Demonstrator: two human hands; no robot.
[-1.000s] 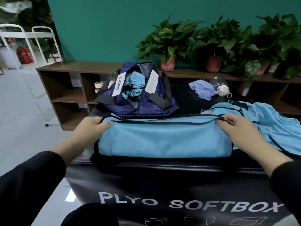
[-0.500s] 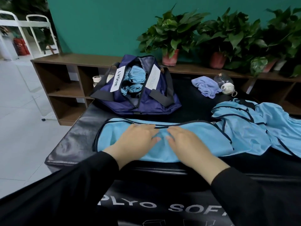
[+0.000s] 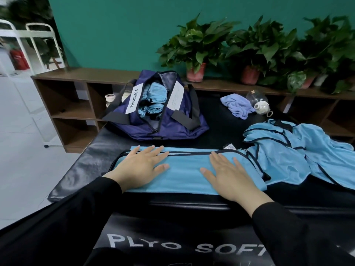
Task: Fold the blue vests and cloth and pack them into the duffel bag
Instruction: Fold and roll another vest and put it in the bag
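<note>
Both sets of fingers (image 3: 151, 152) lie straight and spread, gripping nothing; the left hand (image 3: 142, 166) and right hand (image 3: 228, 173) press flat on the folded blue vest (image 3: 184, 175), probably smoothing the crease on the table (image 3: 221, 127). Behind it the duffel bag (image 3: 153, 114) gapes open, rolled vests already inside.

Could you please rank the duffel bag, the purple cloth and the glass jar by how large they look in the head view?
1. duffel bag, clearly largest.
2. purple cloth.
3. glass jar, somewhat smaller than the cloth beside it.
</note>
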